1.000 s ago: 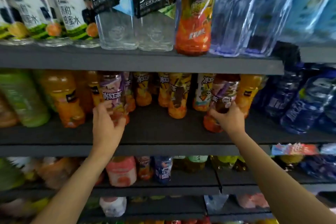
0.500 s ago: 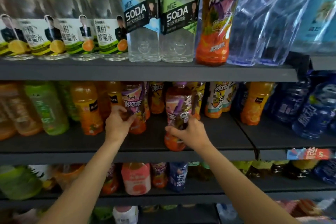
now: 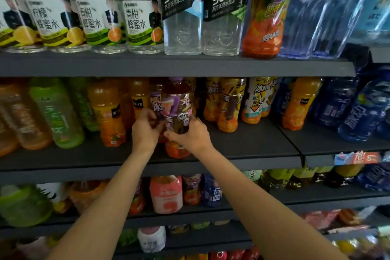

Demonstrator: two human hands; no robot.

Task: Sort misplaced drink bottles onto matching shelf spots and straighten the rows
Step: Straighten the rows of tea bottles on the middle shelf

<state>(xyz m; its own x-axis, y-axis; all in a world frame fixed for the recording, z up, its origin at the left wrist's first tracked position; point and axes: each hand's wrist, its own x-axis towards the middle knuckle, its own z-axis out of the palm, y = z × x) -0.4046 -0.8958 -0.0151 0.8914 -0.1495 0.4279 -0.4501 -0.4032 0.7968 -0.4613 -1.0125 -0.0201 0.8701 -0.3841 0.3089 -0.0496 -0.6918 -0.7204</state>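
Sorting step: you were setting a purple-label tea bottle (image 3: 178,112) against its match (image 3: 155,107) on the middle shelf (image 3: 242,145).
Right hand (image 3: 193,135): fingers curled round the front bottle's waist.
Left hand (image 3: 145,129): fingers pinching the bottle behind.
Next move, by judgement: seat both upright, labels forward, flush in row.

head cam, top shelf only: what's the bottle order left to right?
Four honey-water bottles → blue-label SODA bottle → green-label SODA bottle → large orange iced-tea bottle → clear blue bottles. The far right edge is too blurred to name.
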